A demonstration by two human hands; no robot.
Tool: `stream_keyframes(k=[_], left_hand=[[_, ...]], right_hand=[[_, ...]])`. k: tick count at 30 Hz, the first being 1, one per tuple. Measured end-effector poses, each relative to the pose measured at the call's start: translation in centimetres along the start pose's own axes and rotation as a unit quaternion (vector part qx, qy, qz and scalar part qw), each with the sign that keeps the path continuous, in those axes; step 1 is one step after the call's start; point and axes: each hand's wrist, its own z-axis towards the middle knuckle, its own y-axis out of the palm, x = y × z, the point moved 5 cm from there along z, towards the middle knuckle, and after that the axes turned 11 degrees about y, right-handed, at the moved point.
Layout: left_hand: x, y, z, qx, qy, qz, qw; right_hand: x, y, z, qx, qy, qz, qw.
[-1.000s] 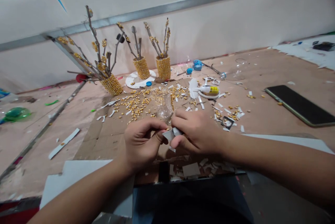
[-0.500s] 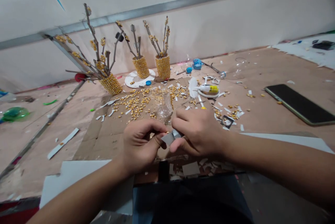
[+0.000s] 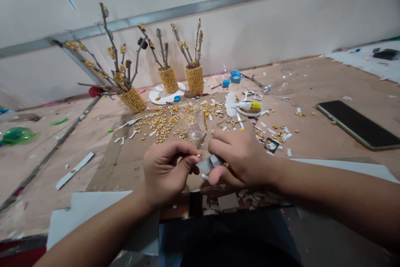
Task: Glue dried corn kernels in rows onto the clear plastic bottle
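Observation:
My left hand (image 3: 168,171) is closed, pinching a small corn kernel (image 3: 198,156) between thumb and forefinger. Just beside it, my right hand (image 3: 240,158) grips a flat grey blade (image 3: 206,165), probably from a utility knife; its handle is mostly hidden in the fingers. The blade's tip points at the left fingertips. A small white scrap (image 3: 204,176) shows just below the blade. Beyond both hands stands a clear plastic bottle piece (image 3: 196,127), with kernels along its right side. Loose corn kernels (image 3: 164,123) lie scattered on the cardboard (image 3: 121,163).
Three kernel-covered pots (image 3: 195,79) with twigs stand near the wall, one leaning. A glue tube (image 3: 250,106) lies on a white lid. A phone (image 3: 359,123) is at the right. White paper strips (image 3: 75,170) and bottle caps are strewn about.
My right hand with the blade has shifted slightly right. My left hand has edged left, and the kernel in its fingers shows more clearly. A white scrap now appears below the blade.

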Motion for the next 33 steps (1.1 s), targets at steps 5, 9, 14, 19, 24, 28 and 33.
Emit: stream_keyframes(k=[5,9,14,19,24,28,33], left_hand=[[-1.9,0.4,-0.5,-0.025,-0.098,-0.081,0.992],[-3.2,1.1,-0.4,-0.066,-0.187,-0.15,0.969],[-3.6,1.7,-0.1,-0.095,-0.211,-0.145,0.962],[-4.3,-0.7,0.1,0.091,0.023,0.046,0.995],[-8.1,-1.0,1.2,0.07,-0.014,0.11,0.991],[-10.5,-0.2,1.6,0.03,-0.132,-0.027,0.99],[-10.7,-0.2,1.2,0.096,-0.21,-0.164,0.959]], right_hand=[[1.0,-0.4,0.2,0.042,0.004,0.174,0.984],[1.2,0.1,0.1,0.014,-0.057,0.208,0.976],[1.6,0.3,0.1,0.017,-0.076,0.188,0.979],[3.4,-1.1,0.9,0.099,0.024,0.144,0.984],[6.7,-2.5,1.3,0.207,0.202,0.191,0.938],[7.7,-1.7,1.8,0.185,0.243,0.227,0.924],[8.2,-1.1,1.9,0.155,0.23,0.225,0.934]])
